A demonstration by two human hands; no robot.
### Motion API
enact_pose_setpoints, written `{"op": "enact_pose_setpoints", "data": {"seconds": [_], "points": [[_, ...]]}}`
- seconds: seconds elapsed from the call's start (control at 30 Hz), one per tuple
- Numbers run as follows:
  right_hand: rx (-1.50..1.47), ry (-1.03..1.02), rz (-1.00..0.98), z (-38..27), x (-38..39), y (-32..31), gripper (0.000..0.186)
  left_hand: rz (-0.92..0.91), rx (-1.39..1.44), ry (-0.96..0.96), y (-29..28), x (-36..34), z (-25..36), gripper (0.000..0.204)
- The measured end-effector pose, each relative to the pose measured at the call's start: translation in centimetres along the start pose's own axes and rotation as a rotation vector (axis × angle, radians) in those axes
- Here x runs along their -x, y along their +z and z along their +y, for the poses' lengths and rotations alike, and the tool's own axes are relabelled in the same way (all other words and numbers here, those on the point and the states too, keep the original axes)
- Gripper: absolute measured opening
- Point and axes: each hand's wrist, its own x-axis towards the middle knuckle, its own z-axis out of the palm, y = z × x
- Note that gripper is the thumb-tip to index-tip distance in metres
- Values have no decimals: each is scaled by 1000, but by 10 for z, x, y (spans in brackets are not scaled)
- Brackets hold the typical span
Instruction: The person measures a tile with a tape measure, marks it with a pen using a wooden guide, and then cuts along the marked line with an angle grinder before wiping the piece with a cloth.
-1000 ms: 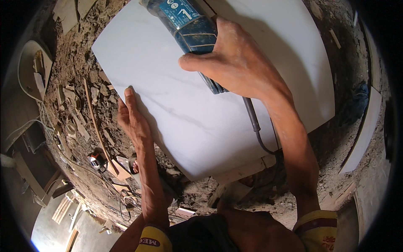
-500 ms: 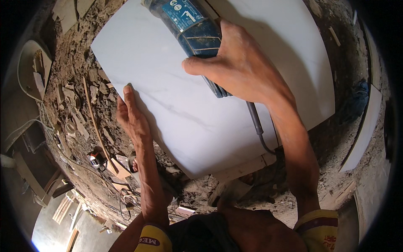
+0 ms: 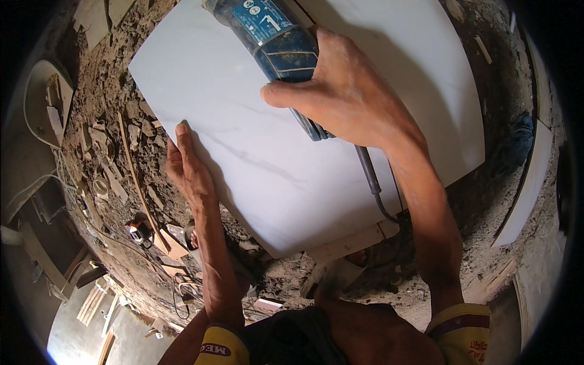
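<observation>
A large white marble-patterned tile lies flat in front of me. My left hand grips its left edge, thumb on top and fingers curled underneath. Over the tile, my right hand is wrapped round the body of a blue angle grinder. The grinder's front end is cut off by the upper edge of the picture, so its disc is hidden. A black cord leaves its tail and hangs past the tile's near edge. Right of the grinder, a dark straight line separates the tile from another white piece.
Rubble and broken tile bits cover the ground at left, beside a tape measure and a thin curved strip. A pale container stands far left. At right lie a blue cloth and a long white strip.
My left hand and the tile's left side have shifted very slightly left. The grinder in my right hand has moved a touch left too. Both grips are the same.
</observation>
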Motion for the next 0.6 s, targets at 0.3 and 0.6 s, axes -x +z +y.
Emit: {"op": "enact_pose_setpoints", "data": {"seconds": [0.3, 0.6], "points": [[-17, -42, 23, -1, 11, 0, 34, 23, -17, 13, -3, -4, -7, 59], [-6, -10, 35, 2, 16, 0, 30, -4, -6, 10, -2, -2, -3, 62]]}}
